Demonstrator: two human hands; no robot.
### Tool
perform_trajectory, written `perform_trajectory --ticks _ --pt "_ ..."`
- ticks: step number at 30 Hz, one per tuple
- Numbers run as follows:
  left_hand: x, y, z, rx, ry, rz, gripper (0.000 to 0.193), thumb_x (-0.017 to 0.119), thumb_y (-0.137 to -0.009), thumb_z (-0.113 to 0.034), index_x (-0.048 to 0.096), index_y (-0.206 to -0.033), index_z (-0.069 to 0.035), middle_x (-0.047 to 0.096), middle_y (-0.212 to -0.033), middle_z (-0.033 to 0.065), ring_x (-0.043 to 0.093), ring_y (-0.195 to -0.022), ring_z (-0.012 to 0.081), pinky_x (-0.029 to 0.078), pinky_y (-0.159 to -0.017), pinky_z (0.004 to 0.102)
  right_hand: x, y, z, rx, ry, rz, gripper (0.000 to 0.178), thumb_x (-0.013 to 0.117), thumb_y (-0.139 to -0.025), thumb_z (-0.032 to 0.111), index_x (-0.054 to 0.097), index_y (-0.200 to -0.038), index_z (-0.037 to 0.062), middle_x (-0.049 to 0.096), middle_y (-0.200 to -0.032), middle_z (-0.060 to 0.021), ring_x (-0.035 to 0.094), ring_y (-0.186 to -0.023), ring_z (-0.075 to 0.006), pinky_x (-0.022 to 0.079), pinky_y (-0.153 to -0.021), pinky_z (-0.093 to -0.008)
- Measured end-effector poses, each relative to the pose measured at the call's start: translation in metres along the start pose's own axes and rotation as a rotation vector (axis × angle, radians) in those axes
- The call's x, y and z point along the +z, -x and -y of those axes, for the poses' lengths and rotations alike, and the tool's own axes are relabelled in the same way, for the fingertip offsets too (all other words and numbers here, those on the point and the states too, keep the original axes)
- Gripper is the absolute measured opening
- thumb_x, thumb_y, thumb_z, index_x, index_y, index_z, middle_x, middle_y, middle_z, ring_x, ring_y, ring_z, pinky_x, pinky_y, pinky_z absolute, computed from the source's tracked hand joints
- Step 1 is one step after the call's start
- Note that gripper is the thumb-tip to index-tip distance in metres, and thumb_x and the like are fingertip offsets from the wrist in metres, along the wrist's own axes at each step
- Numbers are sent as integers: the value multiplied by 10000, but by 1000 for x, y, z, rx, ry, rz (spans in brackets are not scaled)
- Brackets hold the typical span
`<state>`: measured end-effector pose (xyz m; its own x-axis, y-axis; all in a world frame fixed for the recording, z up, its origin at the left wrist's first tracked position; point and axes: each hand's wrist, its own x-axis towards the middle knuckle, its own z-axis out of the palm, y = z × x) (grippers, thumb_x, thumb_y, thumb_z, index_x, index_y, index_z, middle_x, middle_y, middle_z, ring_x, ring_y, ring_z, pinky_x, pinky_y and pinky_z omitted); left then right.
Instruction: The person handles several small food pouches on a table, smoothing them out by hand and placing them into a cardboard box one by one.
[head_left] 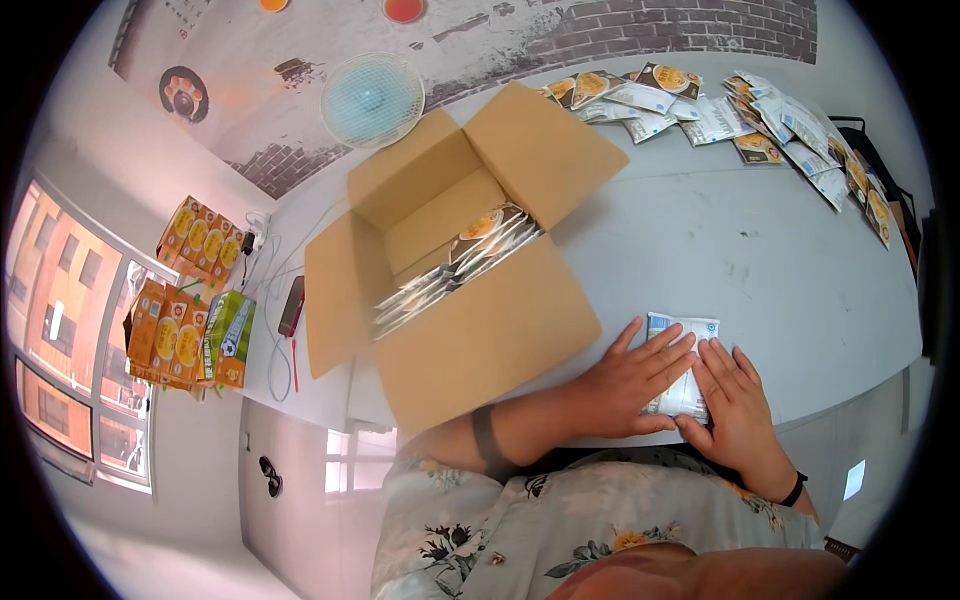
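Close to the table's near edge lies a white packet [686,397], its printed back facing up. My left hand [645,378] rests on its left side with the fingers stretched out. Over the right side, my right hand [733,402] lies flat with its fingers extended, and the two hands' fingertips nearly meet. Both palms cover much of the packet. Left of my hands stands an open cardboard box [490,335] with its flaps folded out. Inside it, several packets [490,240] stand in a tight row along the near side.
Loose packets [715,120] are heaped along the table's far edge and far right corner. Orange cartons [175,335] and a green box [228,335] stand at the left. A phone [292,306], a red pen [295,365] and a white cable lie beside the box. A fan [372,100] stands behind it.
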<state>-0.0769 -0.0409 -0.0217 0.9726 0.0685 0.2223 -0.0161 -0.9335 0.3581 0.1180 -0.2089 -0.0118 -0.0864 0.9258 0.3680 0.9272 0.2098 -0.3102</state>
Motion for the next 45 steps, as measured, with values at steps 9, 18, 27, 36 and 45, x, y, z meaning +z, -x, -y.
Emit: perform_trajectory --ticks 9,18,27,36,45 --pt "-1 0 -2 7 2 -29 897 744 -909 -481 404 -1572 19 349 -1674 206 258 -1595 341 187 -1228 668 1 0 0 6 -1 7 757 806 -813 297 555 -1441 -43 523 -1530 -267 520 -1415 -429 358 -1175 -618" --pt "-1 1 -1 4 33 -46 903 745 -902 -479 401 -1571 22 344 -1674 212 269 -1590 344 190 -1224 676 0 -2 0 11 0 24 748 785 -833 309 548 -1452 -37 510 -1541 -275 503 -1431 -435 341 -1190 -609" --pt "-2 0 -1 -134 16 -22 1036 760 -865 -569 349 -1589 48 263 -1690 276 188 -1601 420 154 -1245 658 -2 0 0 17 -7 33 771 788 -835 333 539 -1461 -42 503 -1549 -275 491 -1443 -434 338 -1191 -605" --pt "-8 -3 3 -26 73 116 1047 763 -865 -542 319 -1597 61 253 -1702 256 176 -1611 393 136 -1267 630 -7 -3 0 74 -43 -1 929 834 -797 456 493 -1503 -42 454 -1585 -285 447 -1473 -459 292 -1205 -638" --pt "-7 -4 -5 -2 49 9 918 669 -956 -539 344 -1595 35 297 -1685 247 243 -1593 381 152 -1254 648 -6 -2 -2 44 16 73 886 808 -818 461 518 -1455 -83 484 -1550 -296 455 -1465 -448 268 -1214 -654"
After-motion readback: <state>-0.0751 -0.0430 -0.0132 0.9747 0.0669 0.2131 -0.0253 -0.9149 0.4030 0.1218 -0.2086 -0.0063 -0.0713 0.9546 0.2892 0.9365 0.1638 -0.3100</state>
